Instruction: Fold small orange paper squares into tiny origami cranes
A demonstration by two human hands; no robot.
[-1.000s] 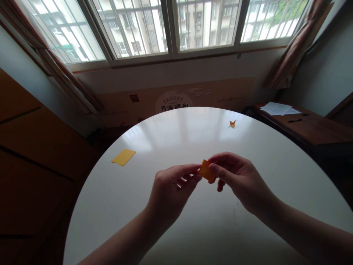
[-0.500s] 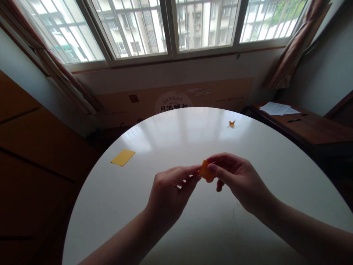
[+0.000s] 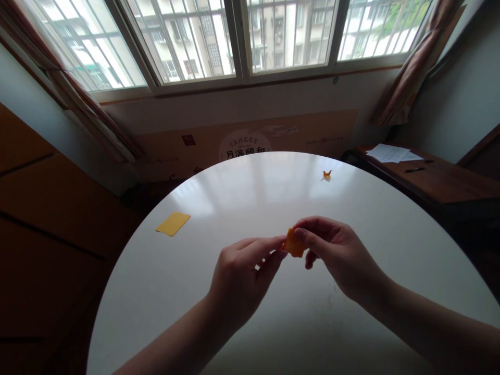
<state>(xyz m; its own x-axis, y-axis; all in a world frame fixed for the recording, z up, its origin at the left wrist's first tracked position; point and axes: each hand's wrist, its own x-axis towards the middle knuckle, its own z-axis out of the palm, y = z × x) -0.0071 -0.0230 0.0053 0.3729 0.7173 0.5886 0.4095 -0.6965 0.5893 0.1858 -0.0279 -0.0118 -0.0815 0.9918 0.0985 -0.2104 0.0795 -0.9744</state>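
Note:
A small folded piece of orange paper (image 3: 295, 247) is held up over the white round table (image 3: 156, 307), between my two hands. Thumb and fingertips of my left hand (image 3: 246, 265) pinch its left edge. My right hand (image 3: 332, 245) grips the upper right part, thumb in front and fingers behind, which hides that corner. Toward the far right of the table stands a small orange origami figure (image 3: 326, 175) with two upturned points. A flat stack or sheet of yellow paper (image 3: 173, 223) lies on the table's left side.
Beyond the table's right edge is a brown wooden desk (image 3: 449, 182) with white sheets (image 3: 392, 153) on it. A printed cardboard panel (image 3: 320, 127) stands under the barred window (image 3: 289, 36). A wooden cabinet (image 3: 50, 224) is at the left.
The orange paper has turned slightly in my fingers, and its outline looks a little different. Both hands keep their hold and nearly the same place.

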